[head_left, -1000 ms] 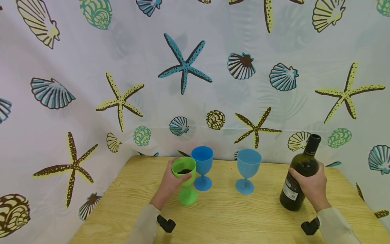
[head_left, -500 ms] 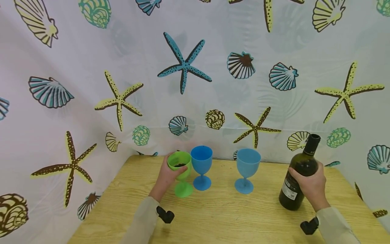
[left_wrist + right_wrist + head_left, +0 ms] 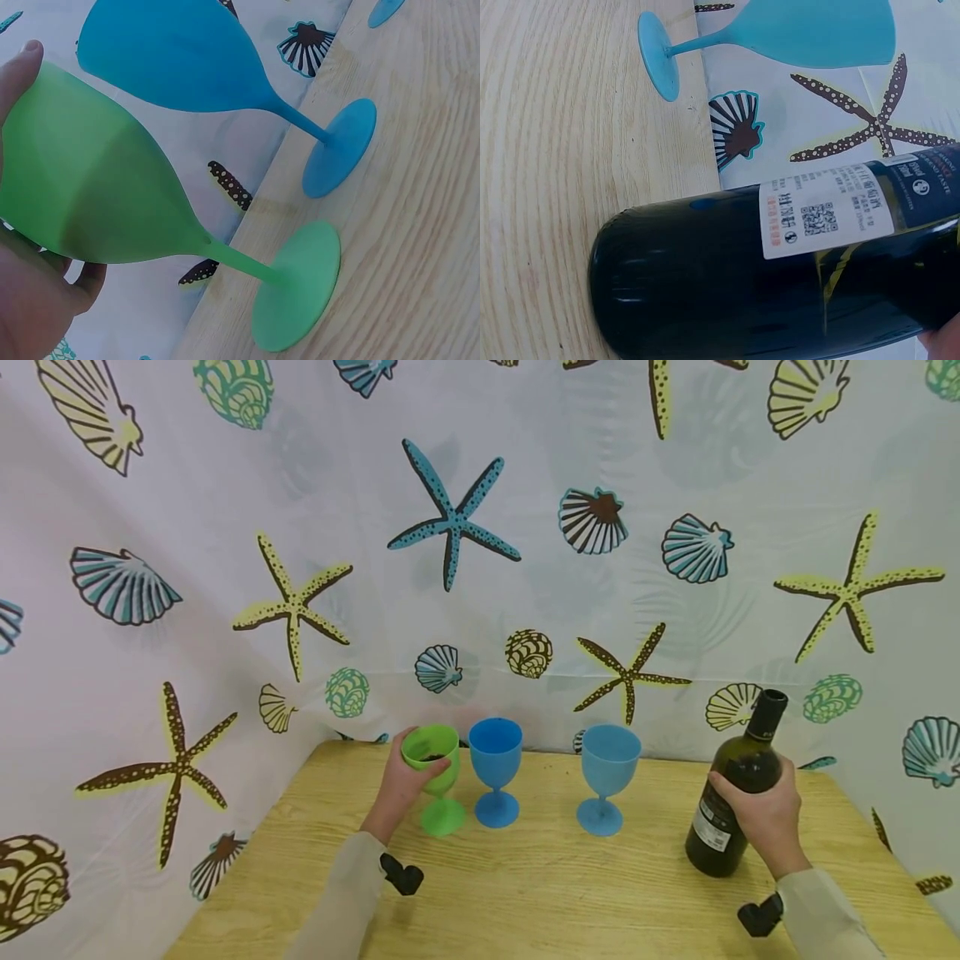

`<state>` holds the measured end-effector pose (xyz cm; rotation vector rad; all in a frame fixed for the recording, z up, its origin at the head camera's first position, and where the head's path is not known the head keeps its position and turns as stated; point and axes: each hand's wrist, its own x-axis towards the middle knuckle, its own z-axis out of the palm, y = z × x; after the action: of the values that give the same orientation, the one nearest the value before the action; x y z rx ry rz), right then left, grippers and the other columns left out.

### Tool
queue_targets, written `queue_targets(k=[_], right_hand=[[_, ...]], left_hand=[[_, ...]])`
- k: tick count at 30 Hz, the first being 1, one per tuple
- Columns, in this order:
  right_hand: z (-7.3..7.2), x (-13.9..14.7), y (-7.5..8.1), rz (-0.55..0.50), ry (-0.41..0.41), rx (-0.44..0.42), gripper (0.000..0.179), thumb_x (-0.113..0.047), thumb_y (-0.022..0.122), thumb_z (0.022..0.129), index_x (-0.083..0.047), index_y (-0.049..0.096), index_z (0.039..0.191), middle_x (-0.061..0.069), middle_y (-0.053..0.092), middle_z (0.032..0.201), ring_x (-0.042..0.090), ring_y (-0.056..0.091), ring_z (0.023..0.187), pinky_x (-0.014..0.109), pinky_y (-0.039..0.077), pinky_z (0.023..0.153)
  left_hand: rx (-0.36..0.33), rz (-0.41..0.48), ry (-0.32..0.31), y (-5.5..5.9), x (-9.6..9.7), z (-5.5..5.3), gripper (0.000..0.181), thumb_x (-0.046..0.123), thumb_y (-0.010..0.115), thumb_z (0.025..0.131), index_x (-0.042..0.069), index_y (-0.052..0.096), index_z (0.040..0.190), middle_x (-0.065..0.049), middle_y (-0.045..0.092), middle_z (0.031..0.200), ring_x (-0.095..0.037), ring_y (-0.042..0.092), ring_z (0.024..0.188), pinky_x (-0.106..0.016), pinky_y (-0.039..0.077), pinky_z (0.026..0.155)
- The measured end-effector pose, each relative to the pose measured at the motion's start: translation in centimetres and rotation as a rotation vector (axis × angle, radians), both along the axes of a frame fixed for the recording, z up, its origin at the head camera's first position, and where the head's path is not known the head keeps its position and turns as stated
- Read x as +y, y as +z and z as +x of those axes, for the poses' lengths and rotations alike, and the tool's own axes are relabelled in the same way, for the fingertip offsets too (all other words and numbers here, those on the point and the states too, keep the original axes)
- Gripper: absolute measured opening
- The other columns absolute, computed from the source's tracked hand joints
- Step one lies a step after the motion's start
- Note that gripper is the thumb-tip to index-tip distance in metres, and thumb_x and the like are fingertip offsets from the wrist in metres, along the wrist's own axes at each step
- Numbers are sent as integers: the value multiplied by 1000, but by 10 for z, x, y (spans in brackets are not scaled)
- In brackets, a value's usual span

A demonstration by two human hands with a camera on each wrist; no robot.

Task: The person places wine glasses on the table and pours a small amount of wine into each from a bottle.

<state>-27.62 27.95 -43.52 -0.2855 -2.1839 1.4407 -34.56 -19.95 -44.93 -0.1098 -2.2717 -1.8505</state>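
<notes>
My left hand (image 3: 399, 787) grips the bowl of a green goblet (image 3: 442, 814), thumb across its near side. Dark liquid shows inside the bowl. In the left wrist view the green goblet (image 3: 97, 172) stands upright with its foot at the wooden tabletop. Just to its right is a darker blue goblet (image 3: 496, 760), apart from it. A light blue goblet (image 3: 611, 760) stands farther right. My right hand (image 3: 768, 818) holds a dark wine bottle (image 3: 716, 835) round its upper body; the bottle is upright and uncapped. Its white label faces the right wrist camera.
A wooden table (image 3: 540, 893) carries all the goblets and the bottle. A white curtain (image 3: 510, 593) printed with starfish and shells hangs close behind the table and along its sides.
The left hand has carried the green goblet left and slightly back, from in front of the darker blue goblet to beside it. The right hand and the bottle stay where they were.
</notes>
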Motion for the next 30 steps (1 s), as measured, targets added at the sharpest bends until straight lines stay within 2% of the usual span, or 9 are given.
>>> queue_targets(k=[2, 13, 22, 30], right_hand=[[0, 1, -1, -3, -2, -1, 88, -29, 78, 78, -1, 25, 142, 26, 42, 132, 41, 45, 117, 58, 35, 96], [-1, 1, -1, -1, 0, -1, 89, -29, 78, 78, -2, 23, 143, 26, 42, 133, 42, 44, 117, 59, 36, 96], [-2, 1, 0, -4, 16, -21, 91, -31, 77, 79, -2, 21, 144, 26, 40, 135, 42, 43, 119, 61, 34, 96], [0, 2, 1, -3, 16, -33, 91, -32, 76, 79, -2, 20, 145, 26, 39, 135, 42, 42, 120, 61, 34, 97]], left_hand=[[8, -3, 15, -4, -2, -4, 84, 18, 78, 79, 6, 25, 143, -20, 41, 133, -35, 42, 118, -48, 36, 98], [-10, -6, 7, -4, -11, -10, 88, 25, 78, 80, 8, 21, 146, -19, 39, 134, -34, 42, 119, -47, 35, 99], [-16, -5, 26, -8, -18, -19, 90, 30, 78, 79, 10, 21, 146, -18, 39, 134, -33, 42, 119, -47, 36, 98], [-28, 28, 7, -7, -16, -17, 93, 27, 79, 78, 12, 19, 148, -18, 37, 135, -33, 41, 119, -47, 36, 99]])
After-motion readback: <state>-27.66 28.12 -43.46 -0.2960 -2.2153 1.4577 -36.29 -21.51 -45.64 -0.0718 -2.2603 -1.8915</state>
